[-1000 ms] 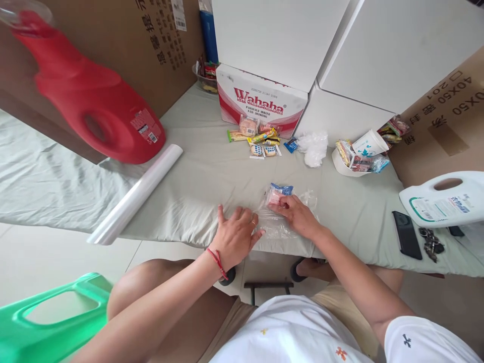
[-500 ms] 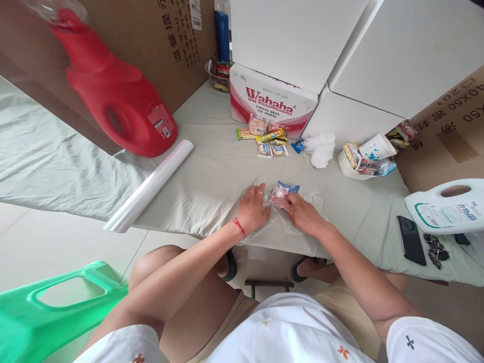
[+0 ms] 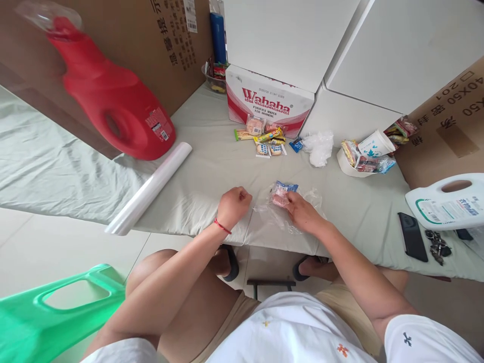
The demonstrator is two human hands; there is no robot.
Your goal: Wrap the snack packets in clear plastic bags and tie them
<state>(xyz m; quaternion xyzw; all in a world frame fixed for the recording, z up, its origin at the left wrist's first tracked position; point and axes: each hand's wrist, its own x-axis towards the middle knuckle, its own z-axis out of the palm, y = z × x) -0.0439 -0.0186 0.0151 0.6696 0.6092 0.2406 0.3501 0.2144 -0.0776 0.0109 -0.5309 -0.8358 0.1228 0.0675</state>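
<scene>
A small pink and blue snack packet (image 3: 282, 192) lies on a sheet of clear plastic film (image 3: 278, 218) near the front edge of the cloth-covered table (image 3: 212, 171). My right hand (image 3: 300, 210) rests on the film, its fingers pinching the packet. My left hand (image 3: 233, 205) is curled into a fist just left of the film's edge; a red string circles its wrist. Whether it grips the film is unclear.
A roll of clear film (image 3: 150, 188) lies at the left beside a red detergent jug (image 3: 113, 106). At the back stand a Wahaha box (image 3: 269, 104), several snacks (image 3: 264, 141), crumpled plastic (image 3: 318, 147) and a bowl with a paper cup (image 3: 365, 154). At the right lie a white jug (image 3: 448, 201), phone (image 3: 412, 236) and keys (image 3: 437, 247).
My left hand went from lying flat with spread fingers to the film's left edge, then closed into a fist and pulled slightly left. My right hand stayed on the packet.
</scene>
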